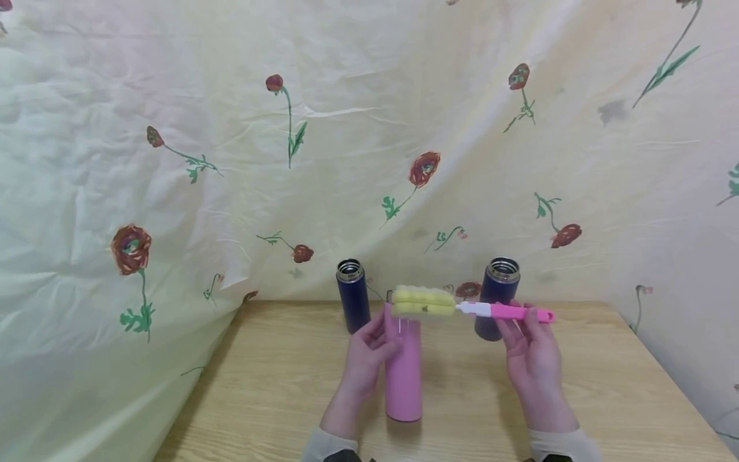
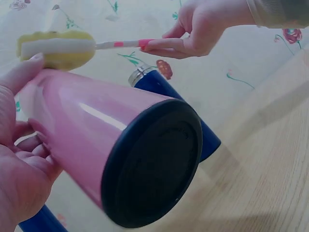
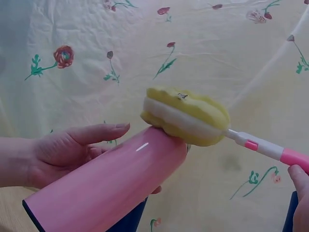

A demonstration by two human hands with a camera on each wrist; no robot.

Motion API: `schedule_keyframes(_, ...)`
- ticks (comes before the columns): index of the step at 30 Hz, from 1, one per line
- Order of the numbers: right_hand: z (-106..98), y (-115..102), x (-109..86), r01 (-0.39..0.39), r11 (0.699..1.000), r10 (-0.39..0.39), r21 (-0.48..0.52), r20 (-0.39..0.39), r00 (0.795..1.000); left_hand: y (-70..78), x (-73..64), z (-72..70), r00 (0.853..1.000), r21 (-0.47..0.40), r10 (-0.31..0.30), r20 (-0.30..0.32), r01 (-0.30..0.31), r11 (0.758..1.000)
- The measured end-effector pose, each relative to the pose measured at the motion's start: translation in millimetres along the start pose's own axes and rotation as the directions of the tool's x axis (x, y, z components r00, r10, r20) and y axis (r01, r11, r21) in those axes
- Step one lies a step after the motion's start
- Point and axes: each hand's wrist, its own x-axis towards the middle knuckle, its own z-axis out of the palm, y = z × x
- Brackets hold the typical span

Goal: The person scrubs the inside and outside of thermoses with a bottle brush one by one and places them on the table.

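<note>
My left hand [image 1: 366, 359] grips a pink bottle [image 1: 404, 378] near its upper end, thumb on one side and fingers behind. The bottle is tilted, and its black base [image 2: 154, 164] faces the left wrist camera. In my right hand [image 1: 534, 359] the pink handle [image 1: 510, 312] of a sponge bottle brush is pinched between thumb and fingers. The brush lies level, its yellow and white sponge head [image 3: 186, 116] pointing left. That head overlaps the bottle's top end in all views, and the bottle's mouth is hidden behind it.
Two dark blue bottles stand uncapped on the wooden table [image 1: 277, 385]: one [image 1: 353, 298] behind my left hand, the other [image 1: 501, 285] behind my right. A flower-print cloth [image 1: 346, 192] hangs behind the table and along its sides.
</note>
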Motion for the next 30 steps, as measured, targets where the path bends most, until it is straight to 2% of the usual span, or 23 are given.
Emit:
schedule_keyframes(5, 0.7, 2.5, -1.4, 0.019, 1.000, -0.019, -0.018, 0.005, 1.000, -0.4, 0.4, 3.1, 1.000, 0.023, 0.002, -0.031, -0.002, 1.000)
schedule_keyframes(10, -0.2, 0.5, -0.6, 0.027, 0.999, -0.027, -0.043, -0.018, 0.999, -1.2, 0.6, 3.2, 1.000, 0.015, 0.013, -0.021, -0.012, 1.000)
schedule_keyframes(16, 1.9, -0.7, -0.1, 0.024, 0.998, -0.026, -0.063, -0.030, 0.999, 1.0, 0.2, 1.9, 1.000, 0.124, 0.013, -0.018, -0.010, 0.992)
schedule_keyframes(22, 6.1, -0.9, -0.2, 0.022, 0.999, -0.023, -0.043, -0.029, 0.999, 4.8, 2.8, 2.4, 0.999, 0.170, 0.021, -0.042, -0.013, 0.985)
schedule_keyframes(26, 7.5, -2.3, -1.3, 0.015, 1.000, -0.015, 0.004, -0.070, 0.997, 5.9, 2.9, 3.3, 0.999, 0.169, 0.022, -0.047, -0.014, 0.986)
schedule_keyframes(30, 7.8, -4.1, -2.1, 0.017, 1.000, -0.016, 0.000, -0.109, 0.994, 5.2, 2.0, 3.3, 1.000, 0.131, 0.014, -0.018, -0.012, 0.991)
